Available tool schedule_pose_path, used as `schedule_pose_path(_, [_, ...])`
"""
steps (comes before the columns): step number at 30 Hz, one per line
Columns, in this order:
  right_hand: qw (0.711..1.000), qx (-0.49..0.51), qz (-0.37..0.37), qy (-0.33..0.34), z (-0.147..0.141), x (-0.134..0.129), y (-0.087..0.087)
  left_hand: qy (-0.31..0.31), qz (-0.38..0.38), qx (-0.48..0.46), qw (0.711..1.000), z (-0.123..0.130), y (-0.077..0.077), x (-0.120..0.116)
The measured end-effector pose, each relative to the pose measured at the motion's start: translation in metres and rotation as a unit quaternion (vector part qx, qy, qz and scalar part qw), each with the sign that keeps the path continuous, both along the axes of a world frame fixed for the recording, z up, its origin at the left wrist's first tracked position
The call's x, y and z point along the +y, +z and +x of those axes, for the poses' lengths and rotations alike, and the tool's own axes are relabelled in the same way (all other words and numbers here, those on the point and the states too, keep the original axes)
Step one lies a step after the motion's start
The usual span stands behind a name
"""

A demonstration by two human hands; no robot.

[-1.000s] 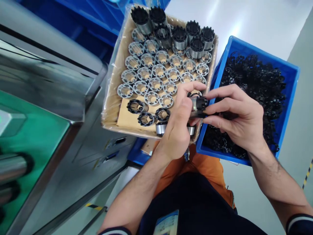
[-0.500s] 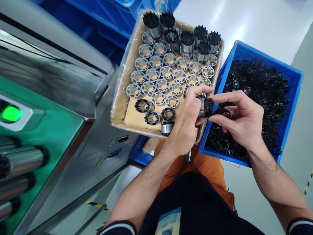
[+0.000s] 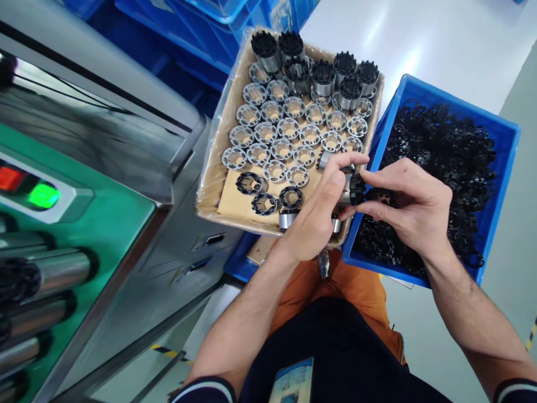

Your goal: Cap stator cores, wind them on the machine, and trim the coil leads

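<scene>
Slotted metal core (image 3: 346, 193) w/ toothed black cap (image 3: 357, 189) at one end, lying approx. sideways, cap facing R; held up over R edge of carton (image 3: 230, 115), next to blue bin (image 3: 501, 154). L hand (image 3: 316, 215) fingers wrapped round core; R hand (image 3: 413, 198) fingers pinch cap, thumb below, index above. Dark ring-like piece (image 3: 381, 196) by R palm: can't tell if held or just bin contents behind. Risks (my judgmt): cap going on crooked if pushed off-axis; core slipping if L grip loosens, poss. dropping betw. carton & bin; L wrist brushing short capped core (image 3: 287, 219) below it. Pose: both forearms reach fwd from body, converging; L wrist over carton's near edge, R wrist over bin's near side; L index stretched across above core, tip beyond carton edge.
</scene>
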State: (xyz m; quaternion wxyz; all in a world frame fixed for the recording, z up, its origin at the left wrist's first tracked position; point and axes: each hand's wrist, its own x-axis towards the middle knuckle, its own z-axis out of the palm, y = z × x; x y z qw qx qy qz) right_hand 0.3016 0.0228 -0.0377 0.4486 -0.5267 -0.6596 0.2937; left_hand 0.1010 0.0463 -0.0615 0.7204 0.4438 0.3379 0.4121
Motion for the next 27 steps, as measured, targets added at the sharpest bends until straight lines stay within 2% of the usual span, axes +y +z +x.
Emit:
schedule_pose_path(5, [0.998,0.04,-0.046,0.01,0.005,0.0,-0.003,-0.03,0.055,0.014,0.998,-0.004,0.008,0.003])
schedule_pose_path(7, [0.996,0.058,-0.063,0.004,0.008,0.0,-0.005,0.021,0.066,-0.002,0.998,-0.001,0.009,0.007])
schedule_pose_path(10, [0.995,0.073,-0.071,0.009,0.012,-0.001,-0.006,0.133,0.031,-0.017,0.99,0.005,0.009,0.013])
schedule_pose_path(12, [0.995,0.069,-0.071,0.021,0.012,-0.002,-0.004,0.15,0.002,-0.018,0.988,0.008,0.01,0.015])
schedule_pose_path(15, [0.997,0.038,-0.067,0.027,0.007,-0.004,0.001,0.109,-0.031,-0.061,0.992,0.008,0.011,0.014])
schedule_pose_path(19, [0.999,0.048,-0.003,-0.016,0.0,-0.005,0.006,0.038,-0.046,-0.067,0.996,0.008,0.012,0.007])
schedule_pose_path(23, [0.995,0.059,0.033,-0.068,-0.002,-0.005,0.007,0.046,-0.03,-0.019,0.998,0.014,0.012,0.001])
schedule_pose_path(27, [0.996,0.045,0.014,-0.077,-0.003,-0.004,0.004,0.031,-0.029,-0.012,0.999,0.019,0.013,-0.003])
